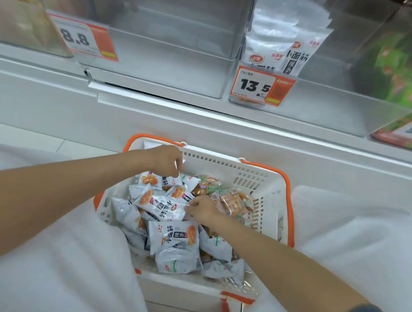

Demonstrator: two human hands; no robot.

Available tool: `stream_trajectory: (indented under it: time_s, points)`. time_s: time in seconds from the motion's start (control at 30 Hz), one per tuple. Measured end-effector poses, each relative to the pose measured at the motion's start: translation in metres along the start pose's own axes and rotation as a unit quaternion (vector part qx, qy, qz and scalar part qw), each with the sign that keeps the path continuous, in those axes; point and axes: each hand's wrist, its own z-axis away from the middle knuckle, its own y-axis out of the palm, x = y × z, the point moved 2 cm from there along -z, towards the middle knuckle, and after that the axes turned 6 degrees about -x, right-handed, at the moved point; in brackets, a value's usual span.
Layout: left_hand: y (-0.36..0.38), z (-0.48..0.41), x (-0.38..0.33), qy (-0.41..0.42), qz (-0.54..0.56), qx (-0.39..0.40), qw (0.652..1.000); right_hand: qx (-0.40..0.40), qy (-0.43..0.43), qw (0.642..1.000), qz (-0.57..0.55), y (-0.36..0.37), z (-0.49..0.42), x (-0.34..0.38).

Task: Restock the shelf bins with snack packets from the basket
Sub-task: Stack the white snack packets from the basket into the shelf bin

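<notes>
Pinching: left hand (167,160) held the far white packet (150,179), right hand (203,211) a central packet (160,207), inside the basket (223,161). Advised lifting only matching packets.

White shelf ledge (201,122), orange price tags (260,87), pale floor tiles (36,136)

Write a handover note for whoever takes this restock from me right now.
Left hand pinches a silver-white snack packet at the far end of the white plastic basket with orange handles.
Right hand rests among the packets mid-basket; grip unclear.
Done: a few matching packets stand in the clear shelf bin tagged 13.5.
Left: the basket is heaped; move its packets up.
</notes>
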Motion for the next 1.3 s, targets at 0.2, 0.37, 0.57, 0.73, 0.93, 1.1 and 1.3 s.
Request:
stream_trajectory:
  time_s: [0.2,0.37,0.57,0.73,0.93,1.1,1.3]
  points:
    - [0.000,-0.002,0.004,-0.005,-0.037,0.032,0.999,-0.123,-0.112,0.985,0.046,-0.067,0.016,0.045]
    - [-0.003,-0.004,-0.010,0.075,-0.022,0.020,0.997,-0.115,-0.250,0.931,0.238,-0.144,0.058,0.083]
    - [-0.007,0.001,-0.036,0.168,0.185,0.024,0.968,-0.102,-0.232,0.962,0.103,-0.191,0.071,0.101]
    - [-0.010,0.000,-0.033,0.155,0.209,-0.006,0.966,-0.035,-0.185,0.978,0.092,-0.194,0.066,0.098]
    - [-0.011,0.006,-0.041,0.153,0.250,0.014,0.956,-0.026,-0.166,0.979,0.112,-0.210,0.071,0.088]
    - [-0.007,0.011,-0.056,0.150,0.300,0.046,0.941,-0.075,-0.158,0.984,0.032,-0.233,0.080,0.088]
    - [-0.016,0.004,-0.063,0.114,0.383,0.010,0.917,-0.120,-0.153,0.981,-0.020,-0.254,0.088,0.088]
